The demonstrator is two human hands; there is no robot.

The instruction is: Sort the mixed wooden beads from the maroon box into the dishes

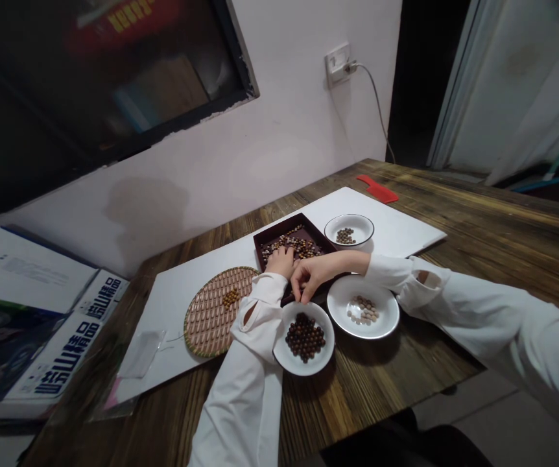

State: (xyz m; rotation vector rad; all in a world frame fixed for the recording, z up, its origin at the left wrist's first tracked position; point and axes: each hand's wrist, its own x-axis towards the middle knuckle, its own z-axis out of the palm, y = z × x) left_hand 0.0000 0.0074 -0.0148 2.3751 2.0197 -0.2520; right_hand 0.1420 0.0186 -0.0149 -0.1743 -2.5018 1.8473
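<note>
A dark square tray (310, 228) of mixed beads sits on a white board (396, 232). My left hand (280, 261) rests curled at the tray's near left corner, fingers down among the beads; what it holds is hidden. My right hand (311, 277) reaches across, fingers pinched together just above the rim of a white bowl (290, 360) holding dark brown beads. A second white bowl (386, 316) with pale beads lies to the right. A third small bowl (366, 226) with brownish beads stands behind the tray. A round woven mat (206, 318) carries a few tan beads.
A red flat tool (377, 189) lies at the table's far side. Booklets and papers (56, 337) are stacked at the left. A small clear bag (141, 353) lies on the board's near left. A wall socket with a cable (338, 63) is above.
</note>
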